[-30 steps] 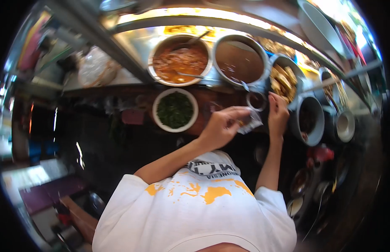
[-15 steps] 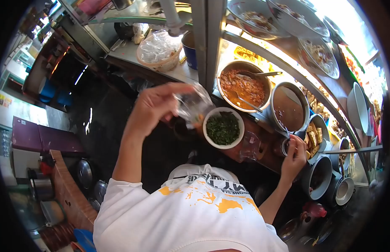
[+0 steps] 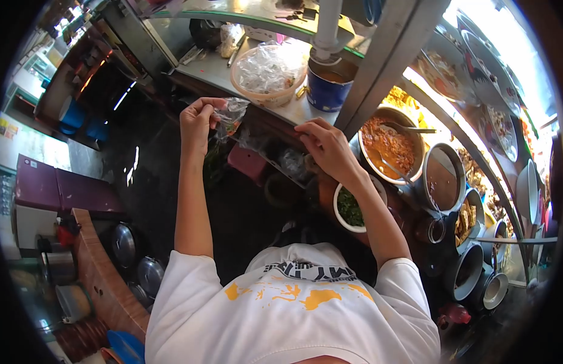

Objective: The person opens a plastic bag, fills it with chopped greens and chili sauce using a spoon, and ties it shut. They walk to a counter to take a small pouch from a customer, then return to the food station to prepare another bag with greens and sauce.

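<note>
Far left, well apart from your hands, two lids (image 3: 124,244) show beside a long wooden board (image 3: 105,267); your left hand (image 3: 195,124) is raised in front of the metal counter (image 3: 292,110), thumb and bent fingers pinching the clear plastic bag (image 3: 234,115) at one edge, a hold that seems meant to let its body hang free instead of being squashed; orange and green show through the film, too small to identify; just beyond, a pale tub (image 3: 257,99) heaped with crumpled clear plastic (image 3: 272,64) sits on the counter near that hand, probably placed there for easy reach; beside it stands a blue tin (image 3: 324,94), upright; your right hand (image 3: 327,145) hovers in front of the tin, fingers loosely curled and apart, with nothing seen in them; your right forearm (image 3: 378,212) passes above a white bowl (image 3: 353,229) of chopped greens (image 3: 349,208), hiding part of it; farther right, spoons (image 3: 409,128) rest in a pot of red food (image 3: 423,150), handles angled over the rim, presumably to stay easy to grab; next to it stands a pot of brown liquid (image 3: 463,182), apparently grouped with the others within arm's reach
</note>
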Available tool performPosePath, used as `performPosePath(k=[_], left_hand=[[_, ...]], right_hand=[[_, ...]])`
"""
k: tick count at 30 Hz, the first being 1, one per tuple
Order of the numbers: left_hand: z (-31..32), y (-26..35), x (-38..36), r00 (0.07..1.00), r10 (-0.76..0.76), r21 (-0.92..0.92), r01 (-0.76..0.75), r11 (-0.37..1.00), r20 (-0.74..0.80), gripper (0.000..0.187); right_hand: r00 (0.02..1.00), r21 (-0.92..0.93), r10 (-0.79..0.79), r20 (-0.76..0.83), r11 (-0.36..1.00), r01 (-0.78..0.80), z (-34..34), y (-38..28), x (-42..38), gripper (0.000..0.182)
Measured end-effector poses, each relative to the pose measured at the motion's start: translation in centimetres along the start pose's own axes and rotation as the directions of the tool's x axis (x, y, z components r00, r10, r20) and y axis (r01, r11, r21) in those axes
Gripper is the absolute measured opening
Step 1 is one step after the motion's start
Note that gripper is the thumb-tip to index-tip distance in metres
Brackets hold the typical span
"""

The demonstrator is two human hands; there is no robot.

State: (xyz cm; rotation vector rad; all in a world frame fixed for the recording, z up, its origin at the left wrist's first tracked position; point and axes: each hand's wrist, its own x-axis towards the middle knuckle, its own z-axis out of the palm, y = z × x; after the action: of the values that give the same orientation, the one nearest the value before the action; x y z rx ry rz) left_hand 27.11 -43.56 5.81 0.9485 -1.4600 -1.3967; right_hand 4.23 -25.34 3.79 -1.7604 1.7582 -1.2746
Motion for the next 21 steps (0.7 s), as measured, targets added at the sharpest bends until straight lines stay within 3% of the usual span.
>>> performPosePath(k=[6, 9, 13, 17, 21], left_hand=[[-1.0, -2.6, 2.7, 0.998, -0.050, 0.017, 0.051, 0.999, -0.029, 0.021], [-0.8, -3.1, 5.3, 0.998, -0.062, 0.051, 0.061, 0.997, 0.018, 0.019], [-0.8, -5.1, 9.6, 0.985, -0.112, 0.089, 0.101, 0.991, 0.129, 0.017], [-1.1, -7.9, 14.0, 0.958, -0.142, 0.152, 0.106, 0.983, 0.251, 0.016], [-2.7, -9.5, 18.0, 0.907, -0.075, 0.209, -0.014, 0.978, 0.415, 0.014]], right_hand=[[0.999, -0.059, -0.048, -0.001, 0.997, 0.048, 2.3, 4.5, 7.0, 0.020], [0.996, -0.095, -0.042, -0.077, 0.995, 0.035, 3.9, 5.8, 9.7, 0.018], [0.983, -0.149, -0.174, -0.057, 0.975, 0.164, 6.8, 5.7, 13.3, 0.019], [0.981, -0.434, -0.193, -0.022, 0.886, 0.165, 11.2, 6.7, 17.9, 0.019], [0.994, -0.688, -0.018, 0.105, 0.721, 0.085, 12.6, 6.1, 20.8, 0.007]])
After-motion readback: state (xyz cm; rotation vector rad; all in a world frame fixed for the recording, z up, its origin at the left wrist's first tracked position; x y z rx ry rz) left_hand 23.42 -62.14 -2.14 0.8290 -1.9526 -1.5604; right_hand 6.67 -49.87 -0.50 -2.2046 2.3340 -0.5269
